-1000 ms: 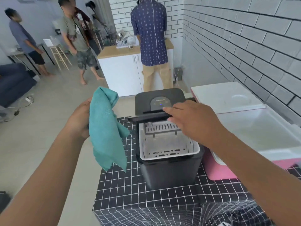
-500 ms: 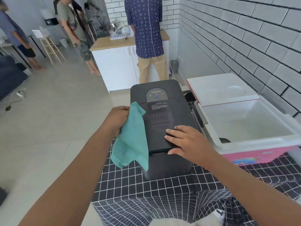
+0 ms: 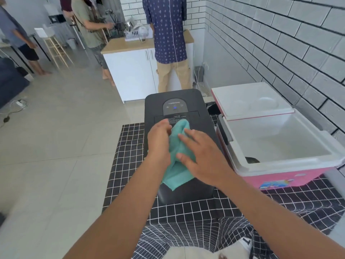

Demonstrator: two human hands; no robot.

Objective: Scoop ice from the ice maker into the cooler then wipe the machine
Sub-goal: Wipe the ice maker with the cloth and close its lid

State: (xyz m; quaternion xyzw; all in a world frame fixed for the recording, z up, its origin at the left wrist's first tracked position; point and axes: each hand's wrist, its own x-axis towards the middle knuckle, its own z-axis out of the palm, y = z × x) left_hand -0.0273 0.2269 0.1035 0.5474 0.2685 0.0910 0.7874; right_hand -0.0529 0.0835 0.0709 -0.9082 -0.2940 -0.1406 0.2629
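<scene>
A black grid-patterned table (image 3: 130, 146) stands by a white brick wall (image 3: 280, 43); on it, left to right, the left hand (image 3: 158, 141) grips the teal cloth (image 3: 177, 165) over the closed ice maker (image 3: 173, 101), the right hand (image 3: 201, 157) lies flat on it, and the cooler (image 3: 280, 165) sits open. A loose cloth could bunch or brush the control panel. Half a second ago the cloth hung at the machine's left edge and the right hand pressed the lid.

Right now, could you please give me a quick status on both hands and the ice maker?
Left hand grips teal cloth over ice maker, lid shut. Right hand flat on cloth, fingers straight. Cooler open alongside. Nothing blocking the wipe.
</scene>
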